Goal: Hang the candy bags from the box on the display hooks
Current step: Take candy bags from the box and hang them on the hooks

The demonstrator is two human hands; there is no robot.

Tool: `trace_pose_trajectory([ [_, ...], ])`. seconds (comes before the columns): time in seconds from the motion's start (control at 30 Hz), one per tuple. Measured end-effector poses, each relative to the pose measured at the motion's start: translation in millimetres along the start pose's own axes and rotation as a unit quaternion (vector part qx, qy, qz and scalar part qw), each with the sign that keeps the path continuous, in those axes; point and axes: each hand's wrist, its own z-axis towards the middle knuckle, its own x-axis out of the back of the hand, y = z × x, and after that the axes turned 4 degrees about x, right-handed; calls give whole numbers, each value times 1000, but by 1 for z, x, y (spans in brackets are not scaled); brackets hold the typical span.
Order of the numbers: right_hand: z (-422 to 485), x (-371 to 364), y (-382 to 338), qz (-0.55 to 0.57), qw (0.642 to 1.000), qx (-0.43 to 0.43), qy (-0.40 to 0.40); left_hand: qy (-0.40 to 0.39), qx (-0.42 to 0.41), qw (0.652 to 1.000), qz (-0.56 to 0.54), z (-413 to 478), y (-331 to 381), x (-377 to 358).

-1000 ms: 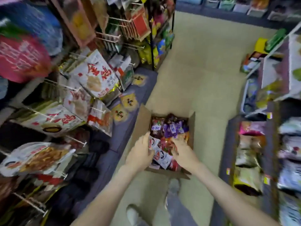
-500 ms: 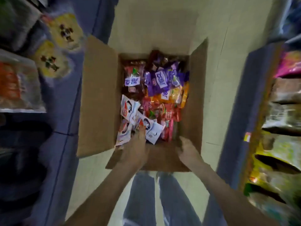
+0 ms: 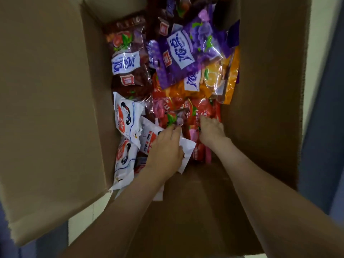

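Observation:
An open cardboard box (image 3: pixel 55 108) fills the view, packed with candy bags. White bags (image 3: pixel 126 118) lie at the near left, brown-red ones (image 3: pixel 128 71) at the far left, purple ones (image 3: pixel 188 53) and an orange one (image 3: pixel 214 81) at the far right, and red bags (image 3: pixel 204 108) at the near right. My left hand (image 3: pixel 165 146) lies over a white bag and pinches the corner of a small dark red bag (image 3: pixel 178 116). My right hand (image 3: pixel 211 129) digs its curled fingers into the red bags beside it. No display hooks are in view.
The box's flaps stand open on the left, on the right (image 3: pixel 264 90) and toward me (image 3: pixel 195 211). Pale floor (image 3: pixel 81 220) shows under the left flap, and a dark blue shelf base (image 3: pixel 323 127) runs along the right edge.
The view has dropped from the aisle and hook racks down close into the box. Both hands have moved from the box's near edge in among the bags; the left now pinches a dark red bag.

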Motion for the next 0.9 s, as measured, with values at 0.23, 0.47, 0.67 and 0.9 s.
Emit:
trace_pose_trajectory([
  [0.23,-9,20,-18,-153,986,59,-14,-7,20,1000,-17,-17,0,6],
  [0.47,-124,97,-26,-75,993,66,62,-37,358,813,-457,-61,43,60],
  [0.67,-262,226,-34,128,978,126,107,-131,375,654,-644,-142,92,181],
  [0.9,-434,327,-94,368,878,291,92,-58,222,611,-758,-283,143,316],
])
